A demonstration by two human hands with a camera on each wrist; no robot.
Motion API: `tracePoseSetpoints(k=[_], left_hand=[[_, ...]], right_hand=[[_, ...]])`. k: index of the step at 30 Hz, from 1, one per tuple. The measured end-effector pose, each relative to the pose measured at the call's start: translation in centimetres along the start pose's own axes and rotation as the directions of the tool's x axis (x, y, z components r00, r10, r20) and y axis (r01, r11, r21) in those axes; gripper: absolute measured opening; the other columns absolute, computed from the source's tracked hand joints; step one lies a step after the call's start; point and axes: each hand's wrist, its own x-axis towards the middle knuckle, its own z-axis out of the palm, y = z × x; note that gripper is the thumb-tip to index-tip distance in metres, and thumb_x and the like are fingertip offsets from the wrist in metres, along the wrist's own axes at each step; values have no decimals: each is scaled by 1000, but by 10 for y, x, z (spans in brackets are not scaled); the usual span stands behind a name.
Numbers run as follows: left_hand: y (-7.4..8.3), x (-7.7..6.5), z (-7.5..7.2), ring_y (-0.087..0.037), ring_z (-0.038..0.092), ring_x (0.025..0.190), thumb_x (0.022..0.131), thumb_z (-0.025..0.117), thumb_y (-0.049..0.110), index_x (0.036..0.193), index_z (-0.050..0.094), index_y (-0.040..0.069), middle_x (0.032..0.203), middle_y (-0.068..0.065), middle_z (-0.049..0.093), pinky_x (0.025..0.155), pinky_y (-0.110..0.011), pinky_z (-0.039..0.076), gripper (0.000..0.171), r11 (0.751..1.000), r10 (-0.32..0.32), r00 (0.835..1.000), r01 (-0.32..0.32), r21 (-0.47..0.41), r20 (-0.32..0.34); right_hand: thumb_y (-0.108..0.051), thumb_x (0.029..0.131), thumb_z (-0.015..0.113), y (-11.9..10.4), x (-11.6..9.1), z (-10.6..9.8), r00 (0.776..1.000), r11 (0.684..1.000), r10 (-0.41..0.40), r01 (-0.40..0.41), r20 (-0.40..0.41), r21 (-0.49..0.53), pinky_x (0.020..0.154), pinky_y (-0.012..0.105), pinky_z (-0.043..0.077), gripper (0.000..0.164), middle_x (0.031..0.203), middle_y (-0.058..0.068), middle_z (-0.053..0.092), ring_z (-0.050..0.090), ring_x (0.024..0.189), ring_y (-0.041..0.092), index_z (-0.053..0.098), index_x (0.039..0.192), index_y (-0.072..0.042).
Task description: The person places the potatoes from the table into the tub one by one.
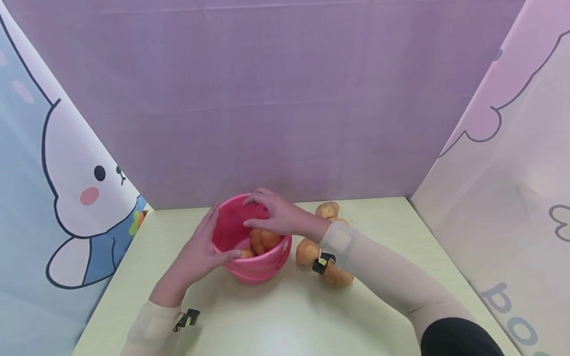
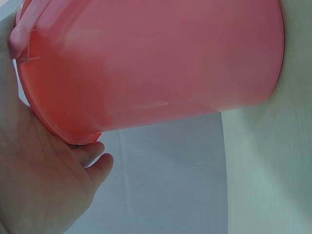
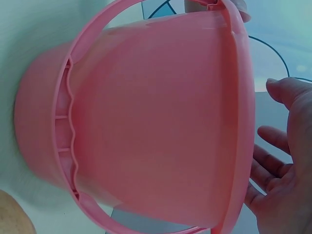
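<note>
A pink plastic bucket (image 1: 254, 271) stands on the table with several potatoes (image 1: 265, 241) inside it. My left hand (image 1: 201, 253) holds the bucket's rim at the left, its thumb over the near edge and the other fingers along the outside. In the left wrist view the same hand (image 2: 46, 170) lies against the rim. Over the bucket's opening hovers my right hand (image 1: 279, 213), fingers loosely bent and nothing between them. The right wrist view shows this hand (image 3: 287, 170) beside the rim, with the bucket's handle (image 3: 66, 131) hanging down the outer wall.
Right of the bucket, several more potatoes (image 1: 337, 276) lie on the pale table (image 1: 267, 321), partly hidden under my right forearm. A purple cloth wall (image 1: 276, 109) rises behind the table, and printed panels (image 1: 503, 198) stand at both sides.
</note>
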Motion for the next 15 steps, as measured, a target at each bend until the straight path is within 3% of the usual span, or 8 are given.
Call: tracePoseSetpoints(k=[9, 15], left_hand=[[1, -1, 2, -47, 30, 160, 79, 93, 68, 180, 8, 21, 183, -11, 15, 97, -62, 63, 140, 1000, -4, 1000, 4, 3, -4], [-1, 0, 3, -46, 29, 160, 77, 94, 69, 180, 8, 24, 183, -8, 15, 97, -62, 63, 141, 1000, -12, 1000, 12, -17, -9]], right_hand=[[-31, 102, 83, 0, -25, -16, 998, 1000, 2, -2, -59, -6, 102, 29, 59, 42, 134, -7, 62, 62, 123, 9, 69, 138, -15], [-29, 101, 85, 12, -55, -30, 994, 1000, 18, -20, -110, -23, 94, 40, 63, 40, 130, -4, 65, 62, 120, 14, 71, 137, -19]])
